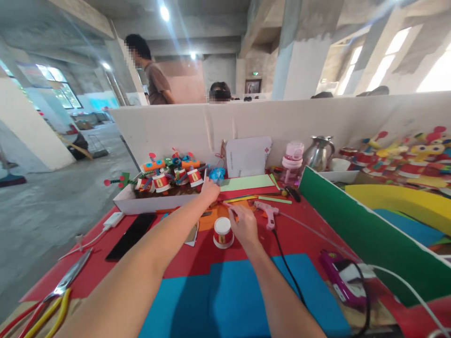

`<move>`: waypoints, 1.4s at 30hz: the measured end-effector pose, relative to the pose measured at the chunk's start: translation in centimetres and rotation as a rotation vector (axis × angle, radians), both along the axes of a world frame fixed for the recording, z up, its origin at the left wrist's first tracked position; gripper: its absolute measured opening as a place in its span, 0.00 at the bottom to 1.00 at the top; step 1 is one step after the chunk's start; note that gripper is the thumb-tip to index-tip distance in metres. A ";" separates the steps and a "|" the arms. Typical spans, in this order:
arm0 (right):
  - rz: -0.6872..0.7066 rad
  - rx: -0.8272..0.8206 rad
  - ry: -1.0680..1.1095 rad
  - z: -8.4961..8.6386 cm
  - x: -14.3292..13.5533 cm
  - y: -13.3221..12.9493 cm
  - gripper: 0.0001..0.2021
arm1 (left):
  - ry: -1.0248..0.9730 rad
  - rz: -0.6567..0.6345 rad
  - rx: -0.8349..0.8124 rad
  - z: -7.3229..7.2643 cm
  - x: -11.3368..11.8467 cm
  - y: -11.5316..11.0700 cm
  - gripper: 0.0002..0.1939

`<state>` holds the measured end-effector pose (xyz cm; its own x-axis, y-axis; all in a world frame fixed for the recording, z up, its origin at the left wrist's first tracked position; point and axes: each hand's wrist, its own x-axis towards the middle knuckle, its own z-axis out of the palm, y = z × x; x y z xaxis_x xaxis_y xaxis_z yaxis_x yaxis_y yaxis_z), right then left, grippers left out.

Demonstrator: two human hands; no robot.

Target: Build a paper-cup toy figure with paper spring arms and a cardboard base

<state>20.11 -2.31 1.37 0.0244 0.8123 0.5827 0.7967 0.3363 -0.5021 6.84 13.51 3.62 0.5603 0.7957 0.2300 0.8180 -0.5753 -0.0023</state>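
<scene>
My left hand [210, 190] reaches to the back of the table, beside a crinkled blue bundle [217, 174]; its fingers are closed round something thin and pale that I cannot make out. Nearer to me, my right hand [244, 224] pinches a thin pinkish stick [229, 205] between thumb and fingers. Just left of the right hand, a red and white paper cup [223, 232] stands upside down on the red sheet. A pink glue gun [268, 212] lies to the right of that hand. Strips of coloured paper [262, 182] lie behind the hands.
A white box [141, 204] of decorated cups stands back left. A black phone [131, 237] and scissors [66, 281] lie left. At right are a green panel [352, 234], a purple power strip [343, 279] and cables. A bottle and a steel jug stand before the white partition [176, 126]; people are beyond.
</scene>
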 end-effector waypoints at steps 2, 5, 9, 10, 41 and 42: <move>0.003 0.007 -0.004 0.0 0.0 0.0 0.13 | -0.006 -0.009 -0.004 -1.0 0.4 -0.1 0.07; 0.005 0.024 -0.013 0.0 0.0 0.0 0.12 | -0.020 -0.028 -0.002 -1.6 0.5 -0.6 0.06; 0.001 0.035 0.020 0.3 0.2 -0.2 0.13 | -0.058 -0.032 0.017 -0.5 0.3 -1.8 0.08; 0.002 0.044 0.049 0.5 0.2 -0.2 0.13 | -0.075 -0.029 0.030 0.1 0.2 -2.2 0.09; 0.586 -0.371 1.019 2.9 -1.1 -1.3 0.15 | -1.126 -0.248 -0.363 0.8 -3.8 -15.7 0.13; 0.583 -0.367 1.014 2.9 -0.9 -1.2 0.15 | -1.122 -0.238 -0.368 0.7 -3.9 -15.7 0.13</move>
<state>19.18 -3.54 4.28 -0.0885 0.9652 0.2461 -0.2324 0.2202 -0.9474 2.96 -2.16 4.37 0.3356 0.8196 0.4644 0.1326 -0.5292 0.8381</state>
